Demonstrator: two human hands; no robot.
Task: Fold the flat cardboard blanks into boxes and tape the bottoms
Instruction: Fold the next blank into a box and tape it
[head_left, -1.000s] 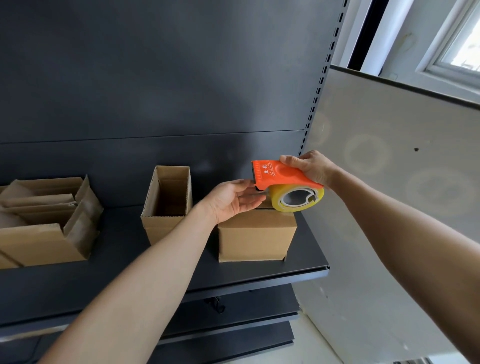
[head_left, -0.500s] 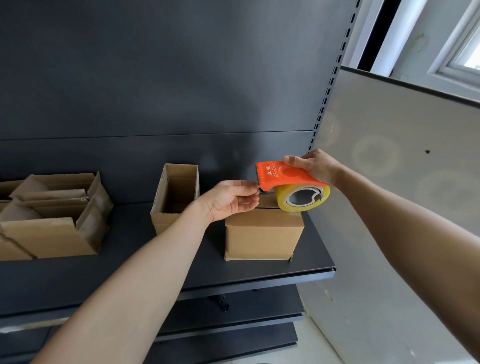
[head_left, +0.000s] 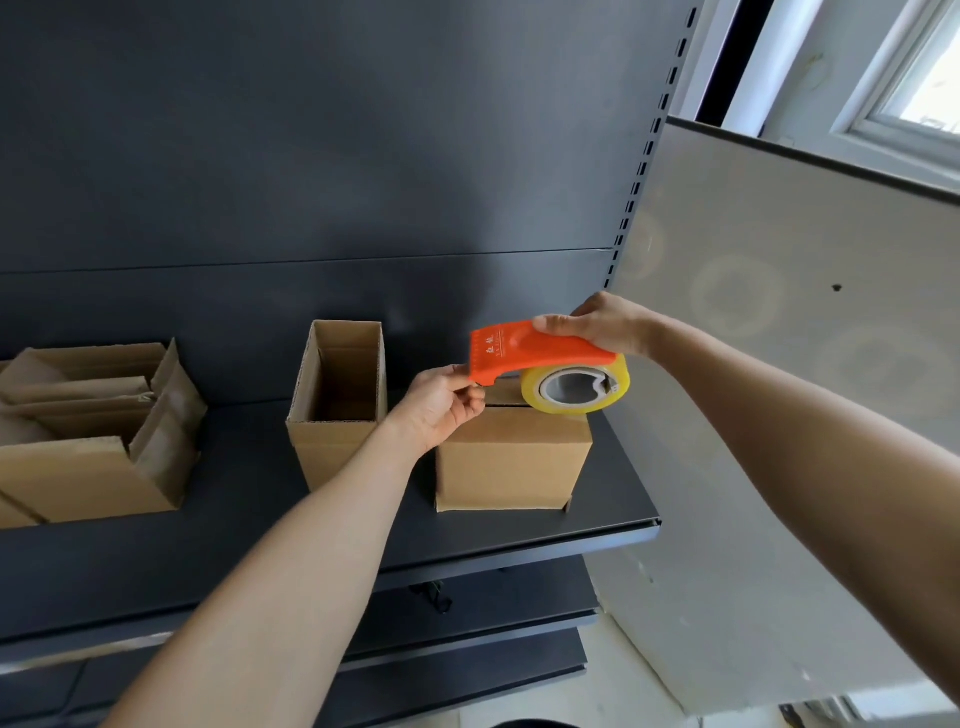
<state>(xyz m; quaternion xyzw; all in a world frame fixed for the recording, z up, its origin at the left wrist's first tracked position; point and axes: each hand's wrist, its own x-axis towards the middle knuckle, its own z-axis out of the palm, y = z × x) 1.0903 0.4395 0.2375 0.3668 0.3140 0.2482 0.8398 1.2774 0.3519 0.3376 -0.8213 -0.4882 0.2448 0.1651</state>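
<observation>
Two hands meet over a closed cardboard box (head_left: 511, 457) near the right front corner of the shelf (head_left: 363, 540). The right hand (head_left: 608, 325) curls round an orange tape dispenser (head_left: 535, 353) whose tape roll (head_left: 574, 387) sits on the box top, while the left hand (head_left: 447, 405) pinches the dispenser's front tip. One open-topped box (head_left: 337, 400) stands just left.

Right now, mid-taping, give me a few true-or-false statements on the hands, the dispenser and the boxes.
1. The open box and the closed box both stand on the shelf. True.
2. The right hand holds the orange tape dispenser. True.
3. The tape dispenser is over the open box. False: it is over the closed box.
4. The left hand lies flat on the shelf. False: it pinches at the dispenser's front edge.
</observation>
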